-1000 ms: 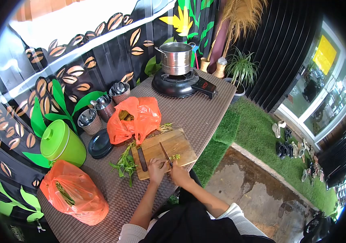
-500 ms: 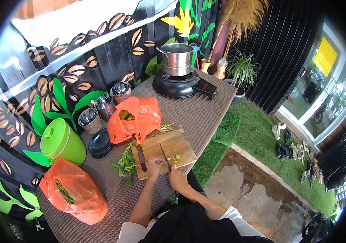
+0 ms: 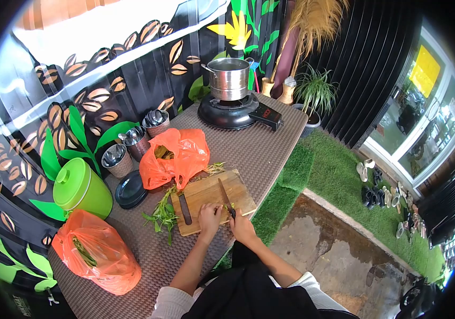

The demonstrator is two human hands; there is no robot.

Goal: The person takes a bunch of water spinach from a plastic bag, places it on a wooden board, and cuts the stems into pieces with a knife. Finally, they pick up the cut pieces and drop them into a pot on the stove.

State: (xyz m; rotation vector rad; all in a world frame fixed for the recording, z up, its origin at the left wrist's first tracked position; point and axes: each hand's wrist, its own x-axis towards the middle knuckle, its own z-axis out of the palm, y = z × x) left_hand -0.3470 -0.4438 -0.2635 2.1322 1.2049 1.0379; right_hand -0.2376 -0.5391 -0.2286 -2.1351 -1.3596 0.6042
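Observation:
My right hand (image 3: 241, 227) is closed around the dark handle of a knife (image 3: 223, 192), whose blade points away from me over a wooden cutting board (image 3: 203, 194). Close on its left, my left hand (image 3: 210, 218) rests over the board's near edge with its fingers pinched together. Something small and dark shows at its fingertips, too small to make out. Bits of chopped green stem lie by the knife, partly covered by the blade and hand. A dark narrow strip (image 3: 185, 208) lies along the board's left side. Leafy green stalks (image 3: 162, 215) are heaped left of the board.
An orange plastic bag (image 3: 193, 154) sits behind the board; another orange bag (image 3: 108, 266) stands front left. Nearby are a green lidded bucket (image 3: 84, 189), dark plates (image 3: 130, 190) and cutlery cups (image 3: 117, 159). A metal pot (image 3: 229, 80) stands on a black stove (image 3: 225, 114).
The knife and my right hand have shifted right across the board, over the chopped bits. My left hand has moved slightly right and its fingers have turned.

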